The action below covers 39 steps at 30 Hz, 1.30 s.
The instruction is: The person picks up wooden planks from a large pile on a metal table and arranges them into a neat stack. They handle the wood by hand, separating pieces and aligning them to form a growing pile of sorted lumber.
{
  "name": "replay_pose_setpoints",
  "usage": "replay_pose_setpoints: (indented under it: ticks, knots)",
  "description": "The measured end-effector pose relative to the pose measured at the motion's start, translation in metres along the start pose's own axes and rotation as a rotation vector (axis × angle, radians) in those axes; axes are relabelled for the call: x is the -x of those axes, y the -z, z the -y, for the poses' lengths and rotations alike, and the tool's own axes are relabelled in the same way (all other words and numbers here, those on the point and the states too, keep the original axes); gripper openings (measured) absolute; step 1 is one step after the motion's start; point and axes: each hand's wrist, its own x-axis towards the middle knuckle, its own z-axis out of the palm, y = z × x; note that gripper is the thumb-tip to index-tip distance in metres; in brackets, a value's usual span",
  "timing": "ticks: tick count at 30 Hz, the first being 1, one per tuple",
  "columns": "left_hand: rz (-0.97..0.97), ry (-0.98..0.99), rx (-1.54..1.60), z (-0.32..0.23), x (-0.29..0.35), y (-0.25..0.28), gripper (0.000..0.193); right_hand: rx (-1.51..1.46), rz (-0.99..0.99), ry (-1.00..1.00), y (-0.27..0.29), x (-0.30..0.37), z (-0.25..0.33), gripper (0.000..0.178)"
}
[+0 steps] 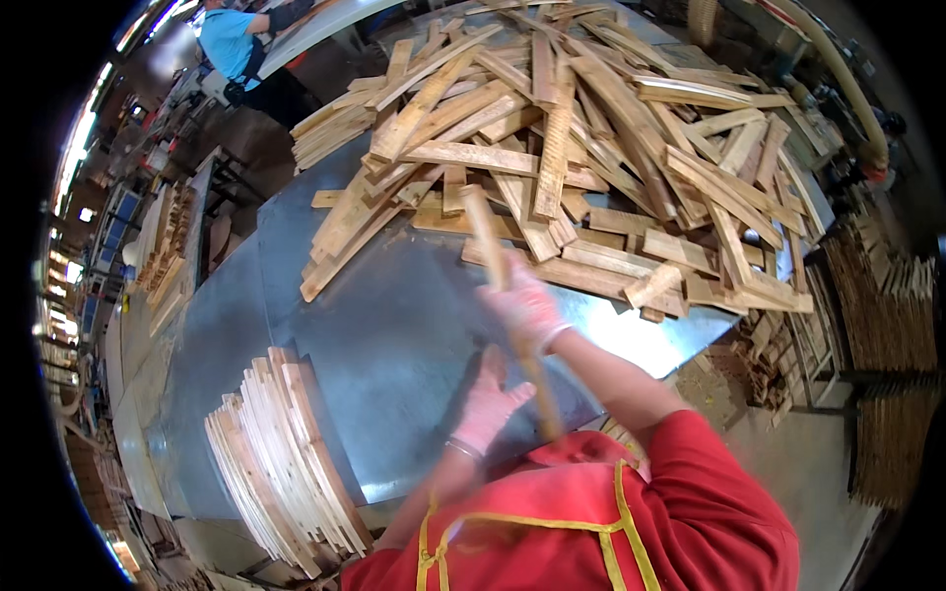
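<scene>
Worker Grips Slat Beside Heaped Wood

In the head view, a person in a red apron (552, 497) holds a wooden slat (483, 222) at a slant over a metal table (384, 315), its far end by the near edge of a jumbled wood pile (552, 128). The gloved right hand (522, 303) clasps the slat around its middle. The left hand (490, 399), fingers loose and thumb spread, is beside the slat's nearer end; blur makes it hard to say whether they touch. A neat stack (281, 453) of pale strips lies at the table's near left. At upper left, a co-worker (230, 44) in blue stands at another table (330, 25).
</scene>
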Motion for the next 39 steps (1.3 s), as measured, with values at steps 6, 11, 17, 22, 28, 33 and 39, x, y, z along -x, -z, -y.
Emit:
replay_pose_setpoints:
  ticks: [6,11,17,22,28,33,39]
  knots:
    - [-0.378,0.278,-0.109,0.027,0.04,0.083,0.063,-0.061,0.043,0.034,-0.078,0.046,-0.042,0.088]
    - [-0.513,0.391,-0.966,0.121,0.138,0.168,0.057,0.027,0.049,-0.2,0.013,0.114,-0.088,0.077]
    - [-0.644,0.776,-1.105,0.163,0.166,0.22,0.063,-0.898,-0.54,-0.38,0.138,0.147,-0.209,0.029]
    - [-0.576,0.018,-1.166,0.075,0.035,0.145,0.067,-1.459,-0.73,-0.169,0.258,0.141,-0.246,0.025]
    - [-0.009,-0.884,-0.894,-0.157,-0.146,-0.094,0.072,-1.691,-0.83,-0.36,0.31,0.096,-0.265,0.022]
    - [0.404,-0.783,-1.048,-0.294,-0.215,-0.233,0.081,-1.67,-0.912,-0.23,0.312,0.097,-0.248,0.024]
    - [0.485,-0.595,-1.175,-0.285,-0.203,-0.268,0.094,-1.891,-0.728,-0.135,0.303,0.101,-0.284,0.034]
